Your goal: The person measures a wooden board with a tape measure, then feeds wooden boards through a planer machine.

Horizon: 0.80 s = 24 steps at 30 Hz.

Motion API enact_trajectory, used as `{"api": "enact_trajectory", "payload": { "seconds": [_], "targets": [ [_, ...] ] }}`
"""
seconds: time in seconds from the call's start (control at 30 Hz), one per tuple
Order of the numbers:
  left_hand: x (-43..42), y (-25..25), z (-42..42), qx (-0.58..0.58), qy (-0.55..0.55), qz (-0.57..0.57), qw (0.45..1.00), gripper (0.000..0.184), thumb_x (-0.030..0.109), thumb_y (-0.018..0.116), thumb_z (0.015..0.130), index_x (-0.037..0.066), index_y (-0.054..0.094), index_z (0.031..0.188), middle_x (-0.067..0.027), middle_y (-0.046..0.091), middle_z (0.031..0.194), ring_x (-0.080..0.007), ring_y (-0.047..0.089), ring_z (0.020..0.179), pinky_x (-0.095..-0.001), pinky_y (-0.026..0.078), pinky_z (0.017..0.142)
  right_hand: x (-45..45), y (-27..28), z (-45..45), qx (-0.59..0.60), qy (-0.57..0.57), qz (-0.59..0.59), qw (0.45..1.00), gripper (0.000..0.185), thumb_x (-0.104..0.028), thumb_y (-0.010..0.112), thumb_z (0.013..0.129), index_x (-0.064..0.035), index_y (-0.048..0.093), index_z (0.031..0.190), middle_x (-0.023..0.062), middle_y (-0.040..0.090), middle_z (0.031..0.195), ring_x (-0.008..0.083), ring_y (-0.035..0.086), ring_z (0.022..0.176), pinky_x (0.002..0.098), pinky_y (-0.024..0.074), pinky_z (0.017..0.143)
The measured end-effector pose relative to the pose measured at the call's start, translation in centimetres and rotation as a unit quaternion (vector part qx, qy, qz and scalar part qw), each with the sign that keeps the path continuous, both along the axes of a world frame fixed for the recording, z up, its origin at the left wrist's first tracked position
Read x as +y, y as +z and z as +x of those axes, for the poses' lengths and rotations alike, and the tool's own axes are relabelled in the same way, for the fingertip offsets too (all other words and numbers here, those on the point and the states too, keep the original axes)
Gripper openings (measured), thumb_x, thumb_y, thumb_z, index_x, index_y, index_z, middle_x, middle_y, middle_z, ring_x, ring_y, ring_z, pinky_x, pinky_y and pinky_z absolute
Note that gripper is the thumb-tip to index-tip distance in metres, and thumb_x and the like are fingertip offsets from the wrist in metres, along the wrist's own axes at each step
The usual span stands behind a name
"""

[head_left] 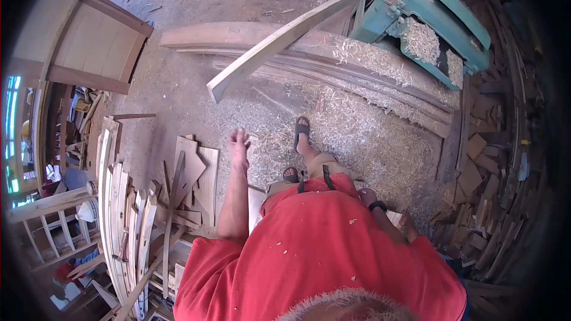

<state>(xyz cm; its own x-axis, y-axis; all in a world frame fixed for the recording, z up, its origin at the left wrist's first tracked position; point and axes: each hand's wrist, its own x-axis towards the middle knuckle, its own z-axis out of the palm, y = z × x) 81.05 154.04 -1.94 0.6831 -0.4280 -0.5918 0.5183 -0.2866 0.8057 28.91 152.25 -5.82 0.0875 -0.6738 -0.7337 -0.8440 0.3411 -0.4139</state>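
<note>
My left hand point(239, 141) is held out over the shaving-strewn floor, fingers slightly bent and apart, with nothing visible in it. Close to my right hip hangs my right hand point(367, 195), below a dark wristband point(377, 205); its fingers are mostly hidden. Ahead, a long pale board point(267, 49) sticks out of the green machine point(386, 9) and slants toward me, its near end beyond my left hand. Neither hand touches this board. Thick planks point(220, 35) lie across the floor under it.
Wood shavings point(380, 137) cover the floor around my sandalled feet. Upright strips of wood point(122, 214) and flat offcuts point(191, 163) stand to my left. A panelled wooden piece point(95, 35) is at the far left. Scrap wood point(476, 172) is piled along the right.
</note>
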Motion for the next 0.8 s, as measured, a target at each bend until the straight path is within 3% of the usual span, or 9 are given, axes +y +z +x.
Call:
{"api": "enact_trajectory", "payload": {
  "seconds": [0.07,0.13,0.17,0.27,0.33,0.43,0.6,0.67,0.8],
  "targets": [
    [-0.9,-2.5,3.5,-0.064,0.030,0.025,0.997,0.073,0.039,0.069,0.087,0.002,0.035,0.141,-0.0151,0.049,0.134,-0.0255,0.054,0.116,-0.0401,0.048,0.089,-2.8,-1.4,0.6,-0.003,-0.027,0.061,0.998,0.025,-0.022,0.066,0.087,-0.0022,0.070,0.102,0.0097,0.070,0.081,0.0183,0.066,0.070,0.0325,0.0522,0.060],
    [-2.6,-1.8,6.0,-0.125,0.063,0.070,0.988,0.084,0.042,0.073,0.083,0.001,0.030,0.143,-0.0188,0.043,0.140,-0.0299,0.048,0.123,-0.0446,0.045,0.095,-6.2,-2.0,2.1,-0.046,-0.064,0.066,0.995,0.032,-0.031,0.061,0.088,-0.0002,0.069,0.085,0.0138,0.070,0.087,0.0216,0.068,0.074,0.0343,0.0519,0.065],
    [-2.8,-2.8,7.8,-0.159,0.052,0.096,0.981,0.090,0.043,0.075,0.081,-0.001,0.028,0.144,-0.0220,0.035,0.146,-0.0334,0.043,0.128,-0.0467,0.043,0.099,-7.7,-2.3,3.0,-0.049,-0.067,0.069,0.994,0.032,-0.031,0.061,0.088,-0.0002,0.069,0.085,0.0138,0.070,0.087,0.0216,0.068,0.074,0.0343,0.0519,0.065],
    [-5.2,-1.6,10.2,-0.216,0.032,0.134,0.967,0.091,0.041,0.075,0.081,-0.007,0.028,0.143,-0.0291,0.034,0.145,-0.0363,0.046,0.127,-0.0434,0.037,0.105,-14.1,-3.1,6.8,-0.079,-0.221,0.085,0.968,0.026,-0.025,0.057,0.091,-0.0015,0.067,0.089,0.0069,0.066,0.078,0.0178,0.065,0.066,0.0322,0.0516,0.057],
    [-7.6,0.5,10.9,-0.248,0.007,0.147,0.958,0.092,0.041,0.074,0.082,-0.007,0.026,0.144,-0.0296,0.033,0.146,-0.0374,0.048,0.125,-0.0433,0.039,0.104,-17.9,-7.5,8.1,-0.100,-0.133,0.060,0.984,0.023,-0.025,0.057,0.092,-0.0033,0.066,0.092,0.0055,0.065,0.077,0.0161,0.064,0.066,0.0307,0.0510,0.055],
    [-9.1,0.4,12.0,-0.263,-0.038,0.139,0.954,0.091,0.041,0.074,0.083,-0.007,0.026,0.144,-0.0301,0.034,0.145,-0.0374,0.049,0.125,-0.0430,0.040,0.103,-22.2,-7.5,12.9,-0.198,-0.109,0.031,0.974,0.023,-0.025,0.058,0.091,-0.0036,0.066,0.093,0.0046,0.064,0.077,0.0139,0.063,0.066,0.0283,0.0499,0.055],
    [-11.1,-0.5,13.0,-0.199,-0.026,0.071,0.977,0.080,0.032,0.073,0.086,-0.007,0.030,0.141,-0.0268,0.042,0.139,-0.0323,0.048,0.124,-0.0398,0.037,0.105,-27.3,-7.3,21.0,-0.144,0.001,0.012,0.990,0.025,-0.027,0.058,0.089,-0.0033,0.067,0.088,0.0050,0.065,0.073,0.0149,0.063,0.065,0.0308,0.0500,0.057],
    [-10.7,-1.3,13.7,-0.234,-0.043,0.075,0.968,0.073,0.030,0.072,0.087,-0.006,0.034,0.137,-0.0252,0.046,0.134,-0.0298,0.050,0.120,-0.0391,0.039,0.102,-28.5,-6.3,24.1,-0.140,0.020,0.007,0.990,0.028,-0.029,0.058,0.088,-0.0025,0.068,0.083,0.0067,0.066,0.070,0.0175,0.065,0.066,0.0340,0.0512,0.059],
    [-10.0,-0.7,15.3,-0.274,-0.076,0.142,0.948,0.060,0.031,0.073,0.086,-0.003,0.044,0.126,-0.0232,0.058,0.119,-0.0268,0.060,0.106,-0.0355,0.050,0.088,-30.7,-4.9,30.3,-0.143,0.016,0.064,0.988,0.027,-0.028,0.059,0.087,-0.0041,0.070,0.095,0.0089,0.068,0.077,0.0166,0.064,0.063,0.0327,0.0515,0.061]
  ]
}}
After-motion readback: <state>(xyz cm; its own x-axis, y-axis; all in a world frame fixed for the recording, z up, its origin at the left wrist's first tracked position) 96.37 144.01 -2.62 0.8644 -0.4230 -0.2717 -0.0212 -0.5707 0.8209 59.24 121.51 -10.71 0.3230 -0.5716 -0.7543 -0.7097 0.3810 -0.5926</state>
